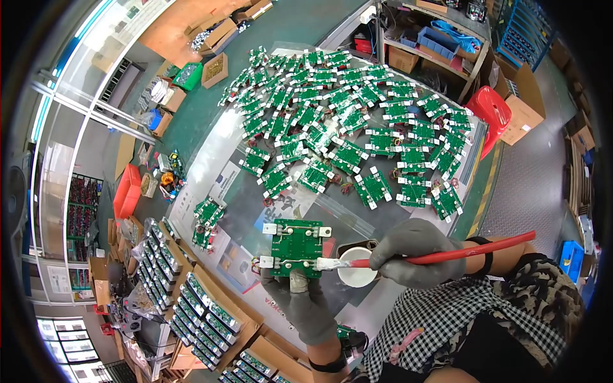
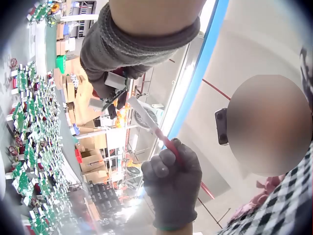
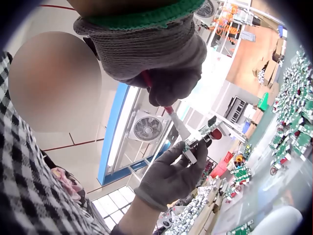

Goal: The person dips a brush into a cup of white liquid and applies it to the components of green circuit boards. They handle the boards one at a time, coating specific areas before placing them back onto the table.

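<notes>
A green circuit board (image 1: 297, 247) with white end blocks is gripped from below by my gloved left hand (image 1: 305, 309), seen also as a grey glove (image 2: 110, 54) in the left wrist view. My gloved right hand (image 1: 415, 254) holds a red-handled brush (image 1: 472, 247). The brush's pale tip (image 1: 333, 263) meets the white block at the board's lower right corner. Under the brush stands a white cup (image 1: 357, 276). In the right wrist view, the brush tip (image 3: 182, 128) is close to the board, which the left hand (image 3: 171, 176) pinches at its edge.
Many green boards (image 1: 348, 156) with wires cover the far part of the table (image 1: 223, 143). Two more boards (image 1: 208, 214) lie at the left. Racks of boards (image 1: 204, 319) stand at the lower left. A red stool (image 1: 489, 115) is beyond the table's right edge.
</notes>
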`<state>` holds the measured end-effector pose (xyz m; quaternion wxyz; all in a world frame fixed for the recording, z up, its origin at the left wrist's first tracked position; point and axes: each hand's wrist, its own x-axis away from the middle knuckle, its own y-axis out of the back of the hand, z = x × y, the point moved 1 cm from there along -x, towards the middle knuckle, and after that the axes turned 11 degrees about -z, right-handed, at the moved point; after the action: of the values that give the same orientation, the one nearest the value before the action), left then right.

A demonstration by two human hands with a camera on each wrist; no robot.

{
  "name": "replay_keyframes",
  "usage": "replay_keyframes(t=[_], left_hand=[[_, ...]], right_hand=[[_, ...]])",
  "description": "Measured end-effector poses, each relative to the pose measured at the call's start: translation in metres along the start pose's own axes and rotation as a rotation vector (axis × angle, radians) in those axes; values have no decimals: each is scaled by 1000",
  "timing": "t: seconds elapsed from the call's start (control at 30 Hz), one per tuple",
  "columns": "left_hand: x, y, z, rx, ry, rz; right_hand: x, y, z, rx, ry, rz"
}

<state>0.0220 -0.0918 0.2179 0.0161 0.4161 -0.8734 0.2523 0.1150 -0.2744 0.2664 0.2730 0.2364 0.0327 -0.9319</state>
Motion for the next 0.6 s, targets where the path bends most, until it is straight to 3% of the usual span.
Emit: replay_keyframes(t=[0.23,0.33,0.6], left_hand=[[2,0,0,3,-47,-21],[4,-1,-1,-7,-55,-30],[3,4,-4,-24,-71,-16]], right_hand=[[6,10,2,36,-133,82],[-3,7,8,-39,-66,45],[-1,18,4,4,-132,47]])
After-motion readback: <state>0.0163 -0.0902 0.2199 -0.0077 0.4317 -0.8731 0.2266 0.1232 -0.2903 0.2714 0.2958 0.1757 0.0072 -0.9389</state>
